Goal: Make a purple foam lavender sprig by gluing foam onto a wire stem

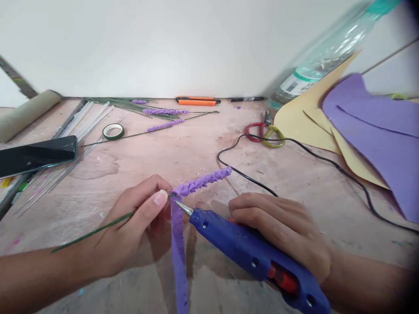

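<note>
Our left hand pinches the green stem between thumb and fingers, while our right hand wraps around the blue glue gun. We have its metal nozzle at the top of the purple strip, which hangs by the base of the purple flower spike; whether they touch, we cannot tell. Beyond our hands, scissors and a tape roll lie on the table.
</note>
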`<state>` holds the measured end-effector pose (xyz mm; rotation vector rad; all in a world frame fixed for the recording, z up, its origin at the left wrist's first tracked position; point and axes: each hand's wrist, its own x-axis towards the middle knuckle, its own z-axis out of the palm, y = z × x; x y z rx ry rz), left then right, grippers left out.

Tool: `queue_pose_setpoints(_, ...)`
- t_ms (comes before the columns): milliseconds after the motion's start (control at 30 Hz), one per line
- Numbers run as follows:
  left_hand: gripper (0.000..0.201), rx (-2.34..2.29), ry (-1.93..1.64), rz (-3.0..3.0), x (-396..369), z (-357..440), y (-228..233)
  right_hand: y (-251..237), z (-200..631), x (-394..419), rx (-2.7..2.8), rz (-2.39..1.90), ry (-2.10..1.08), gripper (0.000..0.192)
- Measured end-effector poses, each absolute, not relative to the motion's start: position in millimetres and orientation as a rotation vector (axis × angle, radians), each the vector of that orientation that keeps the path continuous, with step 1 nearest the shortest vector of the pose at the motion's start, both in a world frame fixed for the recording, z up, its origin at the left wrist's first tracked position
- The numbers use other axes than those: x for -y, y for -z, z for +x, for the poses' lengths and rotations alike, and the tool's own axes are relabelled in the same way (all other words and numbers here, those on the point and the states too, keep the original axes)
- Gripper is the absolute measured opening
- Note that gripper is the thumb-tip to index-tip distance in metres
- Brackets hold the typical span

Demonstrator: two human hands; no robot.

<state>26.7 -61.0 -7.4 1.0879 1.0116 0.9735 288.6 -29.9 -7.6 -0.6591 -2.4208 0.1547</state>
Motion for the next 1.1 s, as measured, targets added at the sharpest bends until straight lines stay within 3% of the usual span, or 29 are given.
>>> queue_pose_setpoints(567, 0.038, -1.03, -0.95, 1.238, 61.5, 22.9, 10.7, 13.3, 286.1, 28.4, 2.408, -0.649, -0.142, 0.02)
queue_pose_setpoints(1100, 0.039, -1.049, -0.972, 1.27, 60.7, 25.0, 9.0, 3.8, 288.5, 27.3, 2.495, -0.63, -0.141, 0.013)
